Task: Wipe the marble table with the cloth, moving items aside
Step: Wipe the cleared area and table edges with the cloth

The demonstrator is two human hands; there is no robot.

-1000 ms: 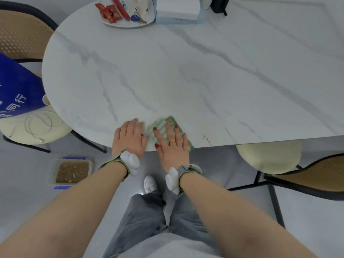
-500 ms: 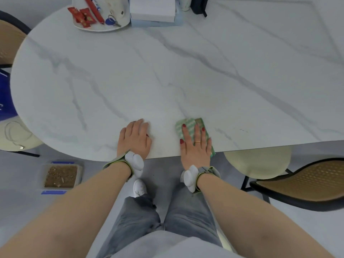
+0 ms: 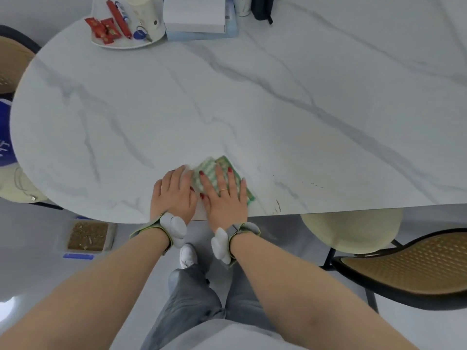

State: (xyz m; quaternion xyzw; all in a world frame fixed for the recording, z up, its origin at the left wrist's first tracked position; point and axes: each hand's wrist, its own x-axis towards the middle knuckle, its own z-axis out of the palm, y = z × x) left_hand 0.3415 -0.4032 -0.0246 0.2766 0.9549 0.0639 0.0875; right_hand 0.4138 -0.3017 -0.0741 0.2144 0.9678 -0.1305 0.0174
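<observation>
Pressing flat on the green cloth (image 3: 222,173), right hand (image 3: 225,195) kept its grip wide, fingers straight, at the near edge of the table (image 3: 278,97). Left hand (image 3: 174,192) lay just beside, grip wide, fingers touching the cloth's left edge. Well beyond both stood a plate (image 3: 121,44) and box (image 3: 194,13).

The right hand (image 3: 225,195) covers most of the green cloth (image 3: 222,164), its left corner smeared by blur, while the top edge crops the white box (image 3: 194,13) and dark pouch (image 3: 260,7) behind the plate (image 3: 121,44).
</observation>
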